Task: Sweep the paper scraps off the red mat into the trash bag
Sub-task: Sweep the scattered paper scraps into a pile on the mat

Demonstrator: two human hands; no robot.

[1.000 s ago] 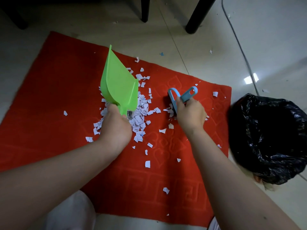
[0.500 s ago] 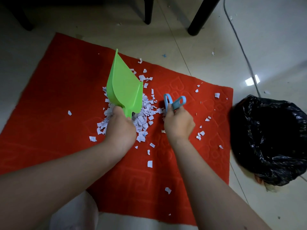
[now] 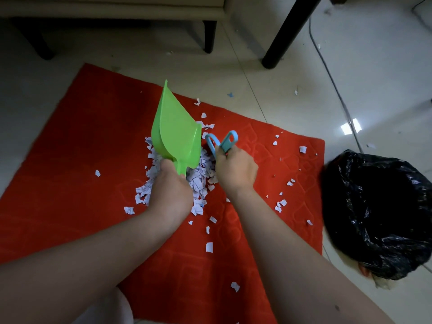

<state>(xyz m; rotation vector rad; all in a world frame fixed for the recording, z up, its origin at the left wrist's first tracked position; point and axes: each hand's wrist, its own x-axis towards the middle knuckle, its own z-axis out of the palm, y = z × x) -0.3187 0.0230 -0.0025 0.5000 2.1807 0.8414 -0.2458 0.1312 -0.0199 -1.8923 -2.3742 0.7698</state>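
Left hand (image 3: 171,192): fingers wrapped tight round the handle of the green dustpan (image 3: 176,136), pan tipped on edge, mouth facing right
Right hand (image 3: 235,170): fingers clamped on the blue brush (image 3: 222,142); bristles hidden behind the hand
Paper scraps, main heap (image 3: 201,178): mid-mat, between the two hands, touching the pan's near end
Paper scraps, strays (image 3: 280,204): scattered right of the brush and near the arms, well apart from the heap
Red mat (image 3: 70,183): on the floor, embossed surface, likely to snag light paper
Trash bag (image 3: 378,216): black, mouth open, just beside the mat's right edge
Step judged: brushing the heap leftward into the pan
Handling advice: lay the pan's lip flat on the mat first; use short, low strokes; gather strays afterward; carry the pan level to the bag
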